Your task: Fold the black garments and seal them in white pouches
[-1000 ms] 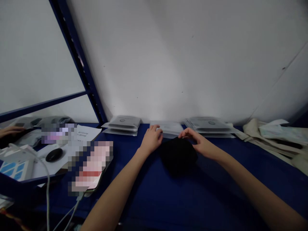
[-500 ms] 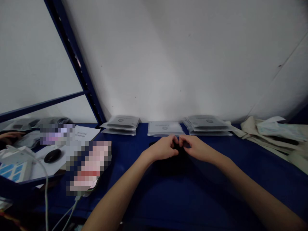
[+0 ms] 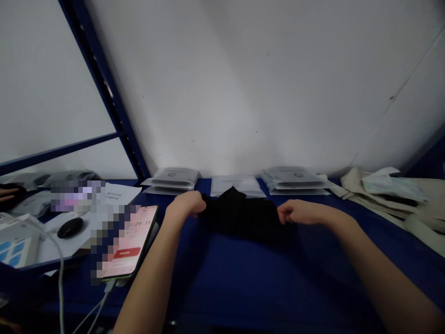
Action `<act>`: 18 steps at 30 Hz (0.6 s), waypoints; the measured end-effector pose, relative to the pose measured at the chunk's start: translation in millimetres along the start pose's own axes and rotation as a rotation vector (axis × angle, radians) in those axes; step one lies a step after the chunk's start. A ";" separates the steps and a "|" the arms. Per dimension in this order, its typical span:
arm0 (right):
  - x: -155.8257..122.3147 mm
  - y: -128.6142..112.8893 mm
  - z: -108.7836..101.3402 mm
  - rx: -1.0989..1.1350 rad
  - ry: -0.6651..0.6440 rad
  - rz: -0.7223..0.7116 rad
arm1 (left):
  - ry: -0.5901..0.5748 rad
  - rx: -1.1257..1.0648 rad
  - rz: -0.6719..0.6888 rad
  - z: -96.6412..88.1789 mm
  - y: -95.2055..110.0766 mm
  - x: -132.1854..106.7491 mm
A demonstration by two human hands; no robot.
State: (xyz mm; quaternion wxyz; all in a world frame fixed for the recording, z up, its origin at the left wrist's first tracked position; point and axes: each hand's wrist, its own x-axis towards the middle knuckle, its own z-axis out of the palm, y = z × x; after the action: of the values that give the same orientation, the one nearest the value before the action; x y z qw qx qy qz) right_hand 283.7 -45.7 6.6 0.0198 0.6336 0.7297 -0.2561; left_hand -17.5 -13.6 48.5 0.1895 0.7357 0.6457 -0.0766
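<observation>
The blue work surface (image 3: 243, 283) in front of the black cloth (image 3: 241, 218) leaves passage toward the body. The smartphone (image 3: 130, 241) sits near the left hand (image 3: 186, 205), blocking that side. Plastic pouches (image 3: 238, 185) against the white wall (image 3: 243, 93) limit forward reach. Past the right hand (image 3: 301, 212), passage runs along the blue surface to beige fabric (image 3: 368, 190).

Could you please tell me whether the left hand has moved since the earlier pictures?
Yes, the left hand has moved left, away from the middle pouch.
</observation>
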 end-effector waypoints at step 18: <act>-0.4 -35.4 2.6 0.174 0.647 -0.424 | 0.461 -0.823 0.393 28.2 33.5 33.0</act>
State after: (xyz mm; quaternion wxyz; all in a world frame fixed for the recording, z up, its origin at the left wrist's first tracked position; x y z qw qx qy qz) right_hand 249.9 -49.4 16.8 -0.3182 0.5161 0.7886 -0.1026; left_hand 24.2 3.0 16.8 0.3269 0.7056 0.4968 0.3854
